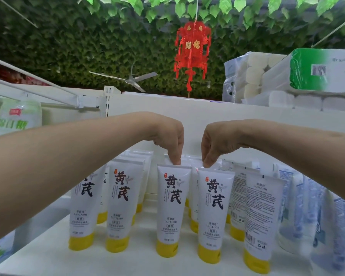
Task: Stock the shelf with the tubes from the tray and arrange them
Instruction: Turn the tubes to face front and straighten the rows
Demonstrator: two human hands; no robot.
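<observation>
two hands pinch top seams: left hand (pixel 167 140) on the left tube (pixel 172 208), right hand (pixel 213 145) on the right tube (pixel 214 214), caps standing below, likely to square labels forward.

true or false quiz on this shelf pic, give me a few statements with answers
1. The tubes stand on their yellow caps. True.
2. The left hand grips a tube by its cap. False: it pinches the top edge of the centre tube.
3. The right hand pinches the top of the neighbouring tube. True.
4. The hanging lantern is blue. False: it is red.
5. Every front tube shows its big-lettered front. False: the rightmost yellow-capped tube shows its barcode side.
</observation>
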